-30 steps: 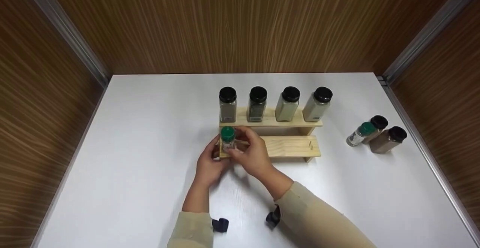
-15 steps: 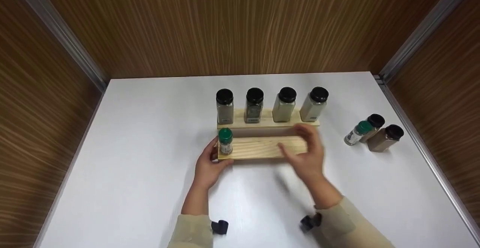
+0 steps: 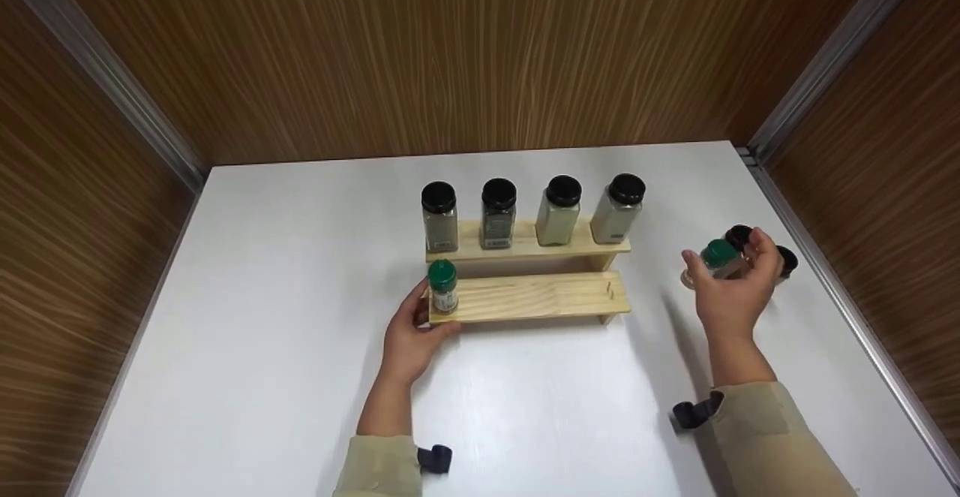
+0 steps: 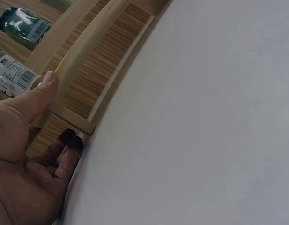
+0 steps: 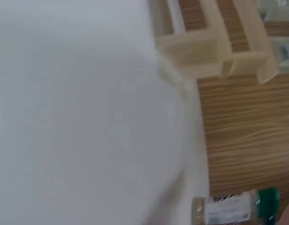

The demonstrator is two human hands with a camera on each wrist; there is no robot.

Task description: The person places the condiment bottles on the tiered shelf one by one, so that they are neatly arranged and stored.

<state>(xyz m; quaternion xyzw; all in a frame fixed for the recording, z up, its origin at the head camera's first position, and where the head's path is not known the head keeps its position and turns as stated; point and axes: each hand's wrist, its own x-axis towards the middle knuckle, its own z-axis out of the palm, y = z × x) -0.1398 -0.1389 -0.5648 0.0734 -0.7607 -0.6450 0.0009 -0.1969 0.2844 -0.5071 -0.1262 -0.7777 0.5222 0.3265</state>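
Right hand (image 3: 731, 302) nearest the small clear jar with green cap and white label (image 3: 720, 253), on the white bench (image 3: 300, 294) right of the pale wooden two-tier rack (image 3: 536, 296). Jar upright, long axis vertical, between thumb and fingers. Grip wide — contact cannot be told. Left hand (image 3: 409, 343), well apart — holds the rack's left end.

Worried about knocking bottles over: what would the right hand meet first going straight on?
The right hand would probably meet the green-capped bottle just ahead of its palm; a black-capped bottle shows beyond, but depth is unclear.
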